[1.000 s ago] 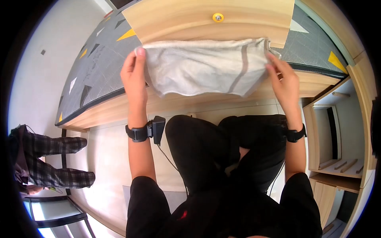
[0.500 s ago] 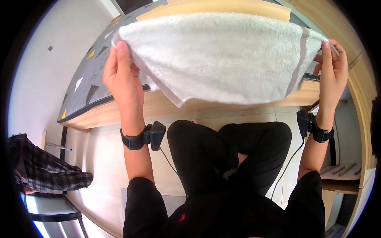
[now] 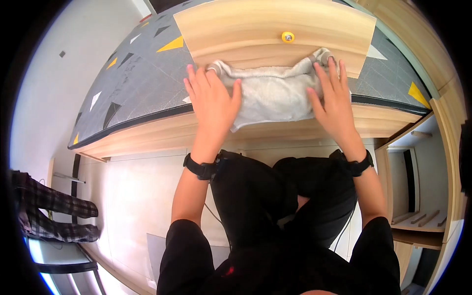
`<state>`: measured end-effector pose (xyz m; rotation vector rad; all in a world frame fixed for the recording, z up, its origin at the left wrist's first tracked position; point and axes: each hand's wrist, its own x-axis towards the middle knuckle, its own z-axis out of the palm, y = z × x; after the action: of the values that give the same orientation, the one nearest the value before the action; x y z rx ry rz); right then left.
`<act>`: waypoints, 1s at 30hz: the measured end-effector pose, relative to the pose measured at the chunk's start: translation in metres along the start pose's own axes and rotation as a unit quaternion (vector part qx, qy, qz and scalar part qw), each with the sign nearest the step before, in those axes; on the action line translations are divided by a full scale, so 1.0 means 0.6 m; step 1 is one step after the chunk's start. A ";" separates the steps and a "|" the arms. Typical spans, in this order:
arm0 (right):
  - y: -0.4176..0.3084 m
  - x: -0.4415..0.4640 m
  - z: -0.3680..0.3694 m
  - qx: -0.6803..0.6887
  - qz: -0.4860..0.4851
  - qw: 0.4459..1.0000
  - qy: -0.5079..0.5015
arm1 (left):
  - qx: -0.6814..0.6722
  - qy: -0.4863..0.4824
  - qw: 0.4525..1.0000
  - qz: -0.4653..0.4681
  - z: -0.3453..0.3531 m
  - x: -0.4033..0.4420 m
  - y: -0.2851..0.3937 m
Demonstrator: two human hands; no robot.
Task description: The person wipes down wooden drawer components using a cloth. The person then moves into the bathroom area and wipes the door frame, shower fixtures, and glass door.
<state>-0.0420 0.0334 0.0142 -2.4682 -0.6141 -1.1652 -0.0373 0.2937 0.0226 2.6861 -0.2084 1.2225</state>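
Note:
A whitish towel (image 3: 275, 98) with grey-brown bands lies crumpled over the near edge of a light wooden board (image 3: 236, 37), its lower hem hanging near the bed frame. My left hand (image 3: 212, 98) is spread over the towel's left end, fingers apart and palm down. At the right end, my right hand (image 3: 334, 101) rests with its fingers spread, touching or just above the cloth. The towel's corners curl up beside both hands, and parts of it are hidden beneath them.
The board lies on a grey mattress (image 3: 147, 73) with yellow and white triangles. It bears a round yellow piece (image 3: 288, 37). A wooden cabinet with open shelves (image 3: 423, 221) stands at the right. At the left are a person's checked trouser legs (image 3: 64, 206).
The towel, held stretched and raised between both hands half a second ago, is now down on the board and bunched. Both hands have moved inward, released its corners and spread their fingers.

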 end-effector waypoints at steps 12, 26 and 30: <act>-0.133 0.051 0.125 0.074 -0.109 0.991 -0.016 | -0.074 -0.052 0.984 0.151 0.018 -0.056 -0.009; -0.202 0.078 0.179 0.192 -0.145 0.970 0.034 | 0.083 0.091 0.990 0.072 0.013 -0.064 -0.068; -0.164 0.076 0.162 0.186 -0.124 0.974 0.038 | 0.072 0.088 0.990 0.080 0.020 -0.048 -0.027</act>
<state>-0.0043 0.1736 0.0032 -2.0655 -1.0387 -1.1066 -0.0441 0.3081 -0.0086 2.7049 -0.3264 1.5687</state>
